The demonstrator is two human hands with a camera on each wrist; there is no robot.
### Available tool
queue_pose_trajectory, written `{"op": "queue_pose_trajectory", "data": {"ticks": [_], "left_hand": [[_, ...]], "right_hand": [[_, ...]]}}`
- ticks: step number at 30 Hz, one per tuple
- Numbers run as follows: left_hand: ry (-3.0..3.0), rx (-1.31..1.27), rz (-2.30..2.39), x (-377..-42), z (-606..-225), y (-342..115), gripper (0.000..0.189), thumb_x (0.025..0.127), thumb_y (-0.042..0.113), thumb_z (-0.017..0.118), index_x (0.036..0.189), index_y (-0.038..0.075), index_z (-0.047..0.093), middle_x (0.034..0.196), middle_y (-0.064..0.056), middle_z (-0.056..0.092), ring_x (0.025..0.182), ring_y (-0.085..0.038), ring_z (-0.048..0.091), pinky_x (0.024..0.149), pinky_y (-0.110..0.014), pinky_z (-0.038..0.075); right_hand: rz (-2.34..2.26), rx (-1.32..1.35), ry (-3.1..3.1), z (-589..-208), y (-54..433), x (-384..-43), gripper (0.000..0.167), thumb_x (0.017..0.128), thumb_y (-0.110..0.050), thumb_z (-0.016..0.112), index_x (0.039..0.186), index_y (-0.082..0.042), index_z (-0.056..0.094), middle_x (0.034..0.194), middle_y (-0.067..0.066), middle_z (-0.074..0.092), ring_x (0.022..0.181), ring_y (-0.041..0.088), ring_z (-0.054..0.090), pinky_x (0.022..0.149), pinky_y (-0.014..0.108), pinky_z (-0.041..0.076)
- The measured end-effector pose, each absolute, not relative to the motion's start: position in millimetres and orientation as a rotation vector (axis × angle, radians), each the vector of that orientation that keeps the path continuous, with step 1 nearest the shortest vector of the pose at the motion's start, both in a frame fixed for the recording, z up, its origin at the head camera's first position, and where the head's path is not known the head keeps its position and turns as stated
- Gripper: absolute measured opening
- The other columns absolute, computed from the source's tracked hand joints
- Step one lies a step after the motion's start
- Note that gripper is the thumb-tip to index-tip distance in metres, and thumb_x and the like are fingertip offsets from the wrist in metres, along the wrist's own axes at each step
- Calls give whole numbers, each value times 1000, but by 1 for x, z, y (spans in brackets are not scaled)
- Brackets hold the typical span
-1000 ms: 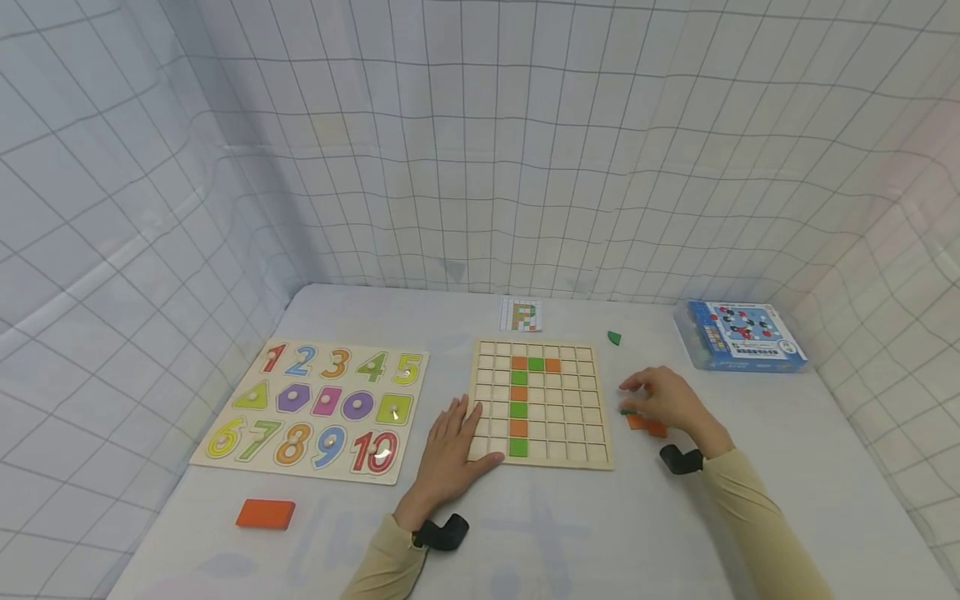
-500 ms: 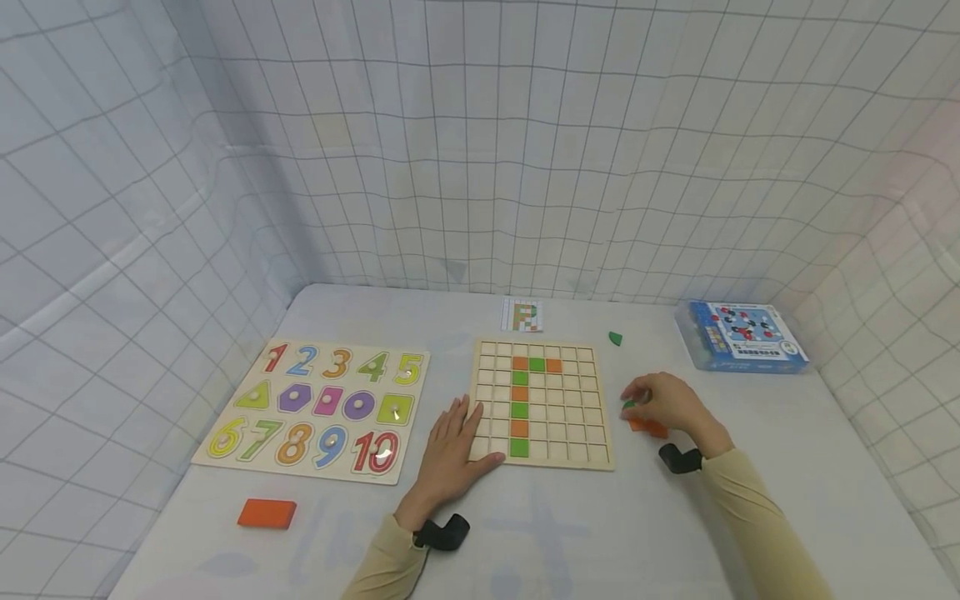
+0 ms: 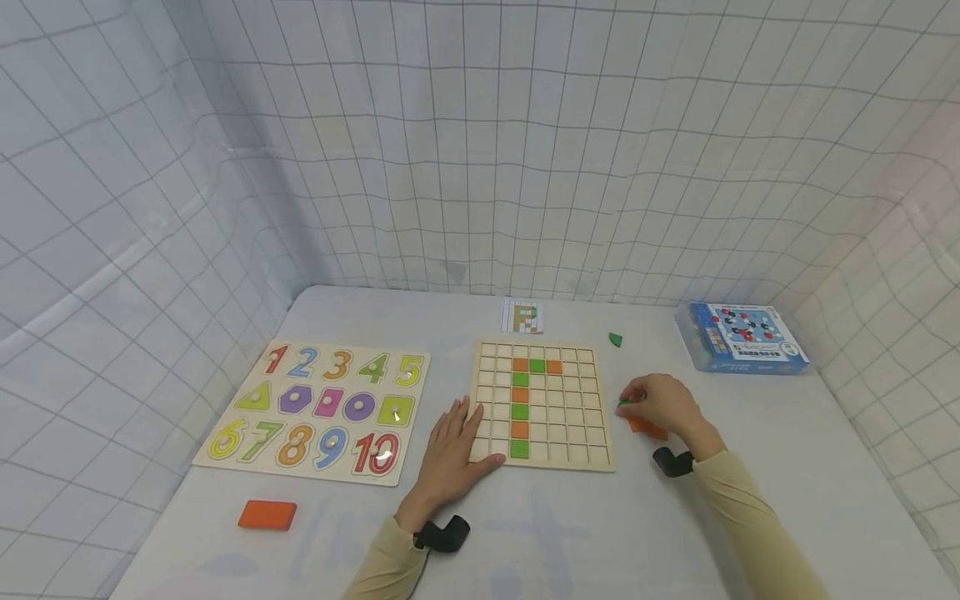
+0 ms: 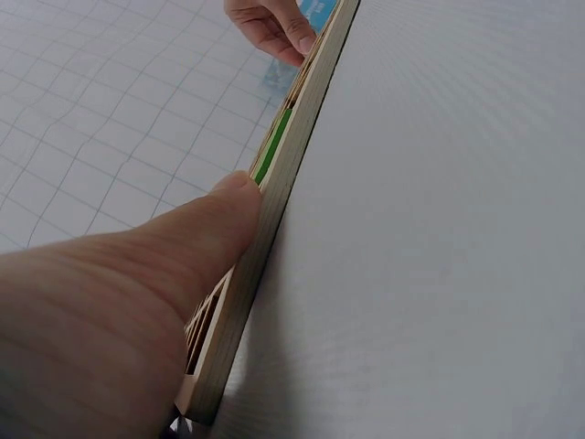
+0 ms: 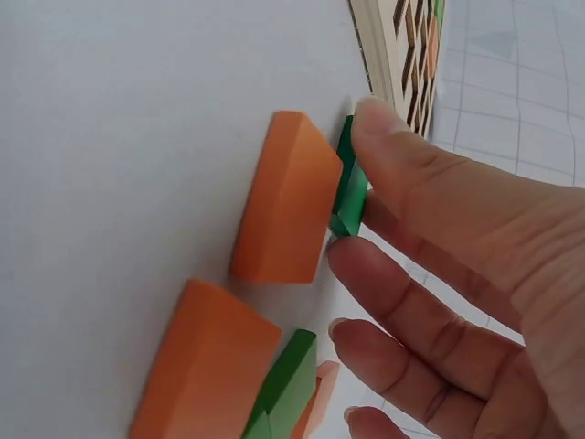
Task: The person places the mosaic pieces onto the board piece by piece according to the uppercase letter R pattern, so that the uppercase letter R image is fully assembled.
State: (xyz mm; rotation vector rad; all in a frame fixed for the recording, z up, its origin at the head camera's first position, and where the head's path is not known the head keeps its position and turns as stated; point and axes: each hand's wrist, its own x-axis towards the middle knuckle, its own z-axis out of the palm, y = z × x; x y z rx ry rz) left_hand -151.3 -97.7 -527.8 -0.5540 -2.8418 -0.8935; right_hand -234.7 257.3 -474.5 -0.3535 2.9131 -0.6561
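My left hand [image 3: 447, 458] rests with fingers spread on the near left corner of a wooden grid board [image 3: 576, 414]. In the left wrist view its thumb [image 4: 215, 219] lies along the board's side. Orange and green square tiles [image 3: 520, 411] form a column on the board, with a short row at its top. Right of the board, my right hand [image 3: 663, 407] pinches a small green piece [image 5: 352, 197] between thumb and fingers. Orange blocks [image 5: 288, 201] and another green piece [image 5: 291, 380] lie on the table beside that hand; its fingers partly hide the held piece.
A number puzzle board [image 3: 315, 408] lies at left, with an orange block [image 3: 267, 514] in front of it. Behind the grid board is a pattern card [image 3: 522, 317]. A green quarter-round piece [image 3: 615, 340] and a blue boxed set [image 3: 746, 337] sit at the back right.
My right hand has closed on the green piece and moved it slightly left, toward the board. The left hand has stayed in place.
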Motion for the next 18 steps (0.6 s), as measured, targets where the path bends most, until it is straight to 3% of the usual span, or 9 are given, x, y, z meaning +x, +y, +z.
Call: {"op": "queue_pose_trajectory", "data": {"ticks": [9, 18], "left_hand": [[-2880, -538, -892, -150, -525, -98, 82, 87, 50, 61, 146, 0, 33, 153, -21, 21, 142, -33, 10, 113, -47, 9], [-2885, -535, -886, -150, -524, -98, 82, 87, 50, 61, 146, 0, 33, 152, -21, 21, 142, -34, 10, 113, -47, 10]], "right_hand": [[-623, -331, 2855, -469, 255, -235, 14, 79, -18, 78, 90, -10, 75, 81, -3, 65, 71, 14, 54, 65, 35, 48], [-601, -369, 2796, -463, 256, -242, 12, 79, -18, 77, 81, -15, 67, 78, -2, 58, 69, 17, 50, 59, 32, 43]]}}
